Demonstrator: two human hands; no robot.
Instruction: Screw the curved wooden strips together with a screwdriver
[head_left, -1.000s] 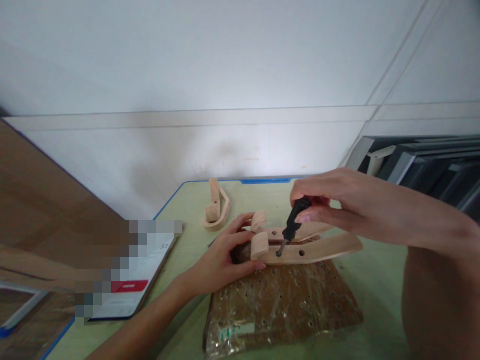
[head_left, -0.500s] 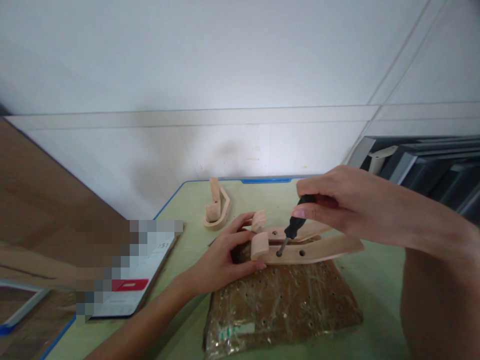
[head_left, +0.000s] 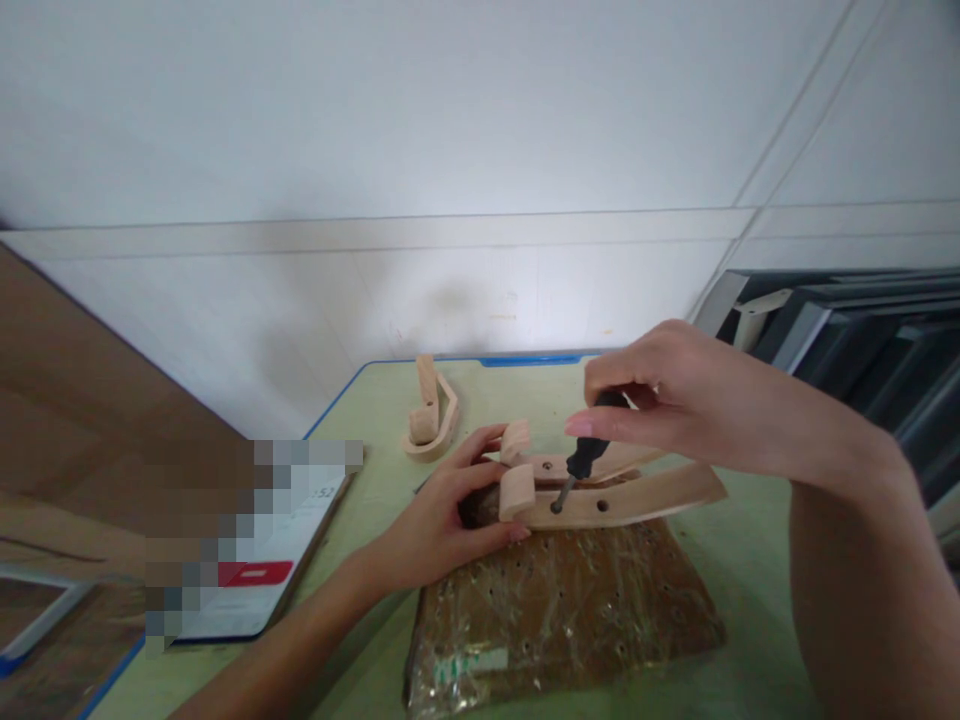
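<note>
Two curved wooden hooks [head_left: 645, 501] lie side by side on a brown, tape-wrapped board [head_left: 570, 610]. My left hand [head_left: 442, 510] is closed around their curled left ends, thumb along the near hook and fingers reaching to the far one. Between the thumb and fingers of my right hand [head_left: 652, 400] is a small black-handled screwdriver [head_left: 589, 452], held tilted. Its metal tip sits in the left hole of the near hook; a second hole in that hook is bare. A screw head inside the hole is too small to make out.
More pale wooden hooks [head_left: 427, 440] stand at the back left of the green table [head_left: 360, 430]. A tablet with a partly blurred screen [head_left: 292, 540] lies at the left edge. Dark flat panels [head_left: 862, 340] lean at the right, and a white wall [head_left: 450, 290] rises behind.
My right hand has turned and shifted its hold on the screwdriver handle, while the tip stays in the same hole. The left hand and the hooks keep their places.
</note>
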